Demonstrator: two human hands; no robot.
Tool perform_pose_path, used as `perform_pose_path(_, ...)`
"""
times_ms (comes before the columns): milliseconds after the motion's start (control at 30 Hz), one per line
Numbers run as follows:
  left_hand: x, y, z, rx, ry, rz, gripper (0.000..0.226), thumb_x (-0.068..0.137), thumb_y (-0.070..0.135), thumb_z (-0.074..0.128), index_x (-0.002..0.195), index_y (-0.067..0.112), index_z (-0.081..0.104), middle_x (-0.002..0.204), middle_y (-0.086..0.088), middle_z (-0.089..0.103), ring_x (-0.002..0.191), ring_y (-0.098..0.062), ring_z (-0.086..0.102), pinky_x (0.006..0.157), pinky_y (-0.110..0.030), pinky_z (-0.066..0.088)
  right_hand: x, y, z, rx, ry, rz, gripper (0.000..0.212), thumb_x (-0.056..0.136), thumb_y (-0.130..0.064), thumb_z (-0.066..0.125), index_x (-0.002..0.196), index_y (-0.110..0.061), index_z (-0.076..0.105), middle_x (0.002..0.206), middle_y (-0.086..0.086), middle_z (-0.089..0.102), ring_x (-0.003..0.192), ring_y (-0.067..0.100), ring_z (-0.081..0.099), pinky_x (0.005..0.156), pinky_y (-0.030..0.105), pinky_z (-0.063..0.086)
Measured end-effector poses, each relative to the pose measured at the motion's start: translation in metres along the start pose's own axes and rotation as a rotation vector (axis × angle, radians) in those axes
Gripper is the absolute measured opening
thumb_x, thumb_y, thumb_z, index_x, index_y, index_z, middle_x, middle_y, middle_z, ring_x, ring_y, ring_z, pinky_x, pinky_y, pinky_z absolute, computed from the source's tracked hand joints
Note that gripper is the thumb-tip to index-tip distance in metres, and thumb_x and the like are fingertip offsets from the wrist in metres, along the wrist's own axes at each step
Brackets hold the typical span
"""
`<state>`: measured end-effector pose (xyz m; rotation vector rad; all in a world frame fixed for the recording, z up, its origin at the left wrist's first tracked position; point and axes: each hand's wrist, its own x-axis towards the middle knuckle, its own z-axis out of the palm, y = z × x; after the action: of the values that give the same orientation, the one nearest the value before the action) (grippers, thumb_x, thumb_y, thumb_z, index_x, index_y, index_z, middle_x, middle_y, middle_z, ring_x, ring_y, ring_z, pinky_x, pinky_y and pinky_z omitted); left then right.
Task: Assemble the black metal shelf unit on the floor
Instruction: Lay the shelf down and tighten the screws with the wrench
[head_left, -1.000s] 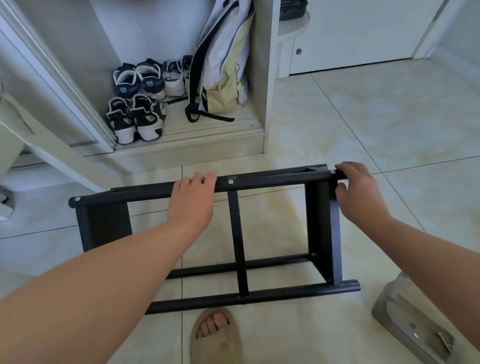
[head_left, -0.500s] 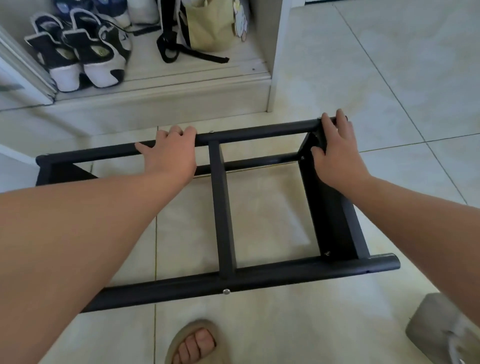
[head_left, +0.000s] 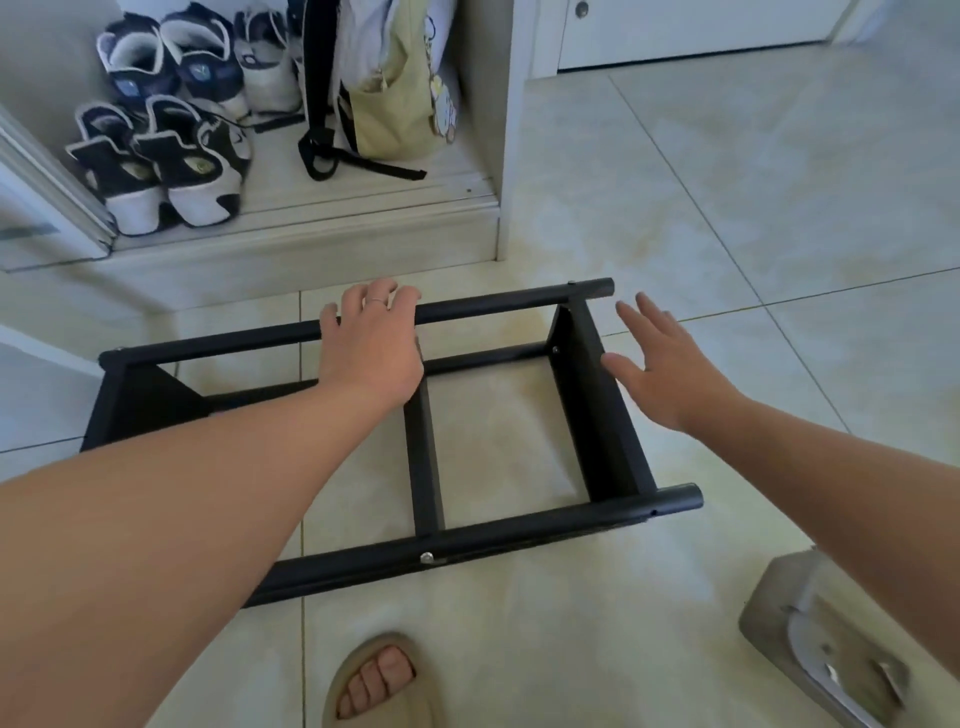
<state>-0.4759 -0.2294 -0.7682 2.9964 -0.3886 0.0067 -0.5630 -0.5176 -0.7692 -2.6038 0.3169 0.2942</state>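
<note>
Shelf frame (head_left: 498, 535): matt black painted metal tubing with bright silver screw heads. Floor (head_left: 727, 182): glossy, smooth pale tiles. Bag (head_left: 395, 109): soft yellow cloth.

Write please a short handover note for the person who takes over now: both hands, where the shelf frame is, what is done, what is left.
Left hand: fingers curled over the far rail of the black frame, holding it.
Right hand: open, fingers spread, beside the right side panel, holding nothing.
Frame: on the tiled floor, in front of the shoe cabinet.
Done: rails, centre bar and side panels are joined; a screw shows in the near rail.
Left: probably final positioning. Whether the grey metal object belongs, I cannot tell.
</note>
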Motion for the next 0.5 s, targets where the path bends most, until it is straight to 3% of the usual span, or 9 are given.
perform_pose_path(167,-0.048,0.08,-0.03,-0.116,-0.032,0.258,0.041,0.099,0.023,0.047,0.14,0.021,0.044,0.146,-0.001,0.041,0.133,-0.027,0.035,0.105,-0.043,0.033,-0.085,0.038,-0.047,-0.11,-0.029,0.034,0.064,0.105,-0.042,0.046,0.161,-0.028,0.019,0.169,-0.008,0.013,0.156,0.016,0.01,0.125,0.04,0.015)
perform_pose_path(300,-0.095,0.154,-0.029,-0.122,-0.146,0.468,0.039,0.1,0.029,0.046,0.138,0.022,0.045,0.145,-0.001,0.041,0.129,-0.027,0.039,0.1,-0.041,0.039,-0.152,0.086,-0.069,-0.181,-0.05,0.134,0.059,0.105,-0.042,0.046,0.159,-0.03,0.028,0.165,-0.009,0.026,0.153,0.015,0.019,0.121,0.041,0.025)
perform_pose_path(500,-0.153,0.251,0.003,-0.094,-0.331,0.855,0.037,0.101,0.029,0.044,0.136,0.02,0.045,0.147,-0.003,0.039,0.128,-0.026,0.04,0.094,-0.039,0.04,-0.212,0.171,-0.055,-0.212,-0.168,0.307,0.052,0.105,-0.038,0.045,0.155,-0.027,0.036,0.155,0.001,0.045,0.142,0.026,0.041,0.113,0.042,0.037)
